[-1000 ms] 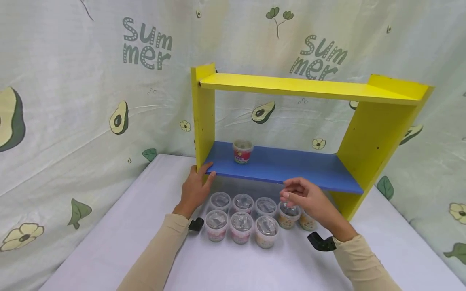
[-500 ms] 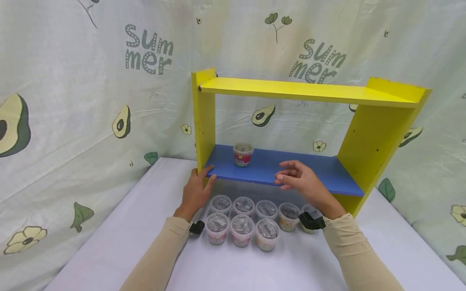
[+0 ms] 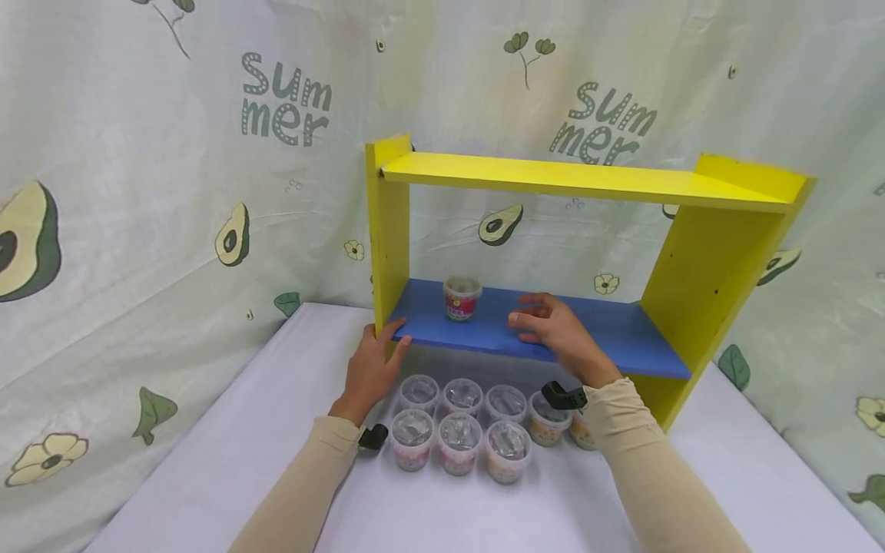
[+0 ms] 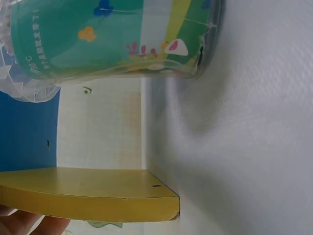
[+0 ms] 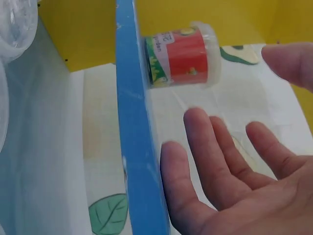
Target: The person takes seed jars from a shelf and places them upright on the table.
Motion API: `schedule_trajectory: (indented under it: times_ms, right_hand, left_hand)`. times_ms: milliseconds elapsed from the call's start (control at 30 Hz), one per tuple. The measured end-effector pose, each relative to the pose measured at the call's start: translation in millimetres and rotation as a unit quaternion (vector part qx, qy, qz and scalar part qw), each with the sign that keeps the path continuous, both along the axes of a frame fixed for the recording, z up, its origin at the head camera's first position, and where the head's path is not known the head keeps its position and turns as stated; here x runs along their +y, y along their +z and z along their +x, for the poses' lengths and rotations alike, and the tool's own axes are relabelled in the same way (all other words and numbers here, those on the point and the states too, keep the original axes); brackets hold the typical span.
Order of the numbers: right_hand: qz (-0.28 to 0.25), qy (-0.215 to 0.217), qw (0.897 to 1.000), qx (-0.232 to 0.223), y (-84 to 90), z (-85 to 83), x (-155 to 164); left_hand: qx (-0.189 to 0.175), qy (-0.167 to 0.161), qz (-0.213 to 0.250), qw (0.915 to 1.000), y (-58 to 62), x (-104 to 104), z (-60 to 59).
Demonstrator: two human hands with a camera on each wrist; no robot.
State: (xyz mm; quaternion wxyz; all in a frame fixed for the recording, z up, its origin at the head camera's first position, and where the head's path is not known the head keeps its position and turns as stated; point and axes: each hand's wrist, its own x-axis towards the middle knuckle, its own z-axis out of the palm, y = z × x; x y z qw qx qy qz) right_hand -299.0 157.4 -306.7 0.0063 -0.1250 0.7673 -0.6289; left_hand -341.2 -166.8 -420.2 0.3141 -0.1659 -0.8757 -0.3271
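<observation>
My left hand (image 3: 369, 370) grips the lower front left corner of the yellow and blue shelf unit (image 3: 389, 238). In the left wrist view its fingers (image 4: 19, 223) show behind the yellow side panel. A single small plastic tub (image 3: 462, 299) with a red label stands upright on the blue shelf (image 3: 512, 336). My right hand (image 3: 567, 334) is over this shelf, right of the tub and holding nothing. The right wrist view shows its fingers (image 5: 208, 152) spread, apart from the tub (image 5: 183, 56).
Several clear-lidded tubs (image 3: 459, 442) stand in two rows on the white table (image 3: 442, 518), in front of and partly under the shelf unit. The yellow top board (image 3: 553, 175) spans above the blue shelf. A printed cloth (image 3: 442, 69) hangs behind.
My right hand has moved up and left from above the right-hand tubs to over the blue shelf, closer to the single tub. My left hand keeps its hold on the shelf unit.
</observation>
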Motion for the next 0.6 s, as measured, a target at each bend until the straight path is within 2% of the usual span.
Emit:
schedule_trajectory:
  times_ms: [400, 600]
  right_hand:
    - [0.006, -0.006, 1.000, -0.015, 3.6, -23.8, -18.3]
    - [0.070, -0.037, 0.997, -0.007, 4.7, -35.9, -39.9]
  left_hand:
    - [0.007, -0.001, -0.003, 1.0000, 1.8, 1.8, 4.2]
    - [-0.005, 0.000, -0.005, 1.0000, 1.9, -0.5, 2.6]
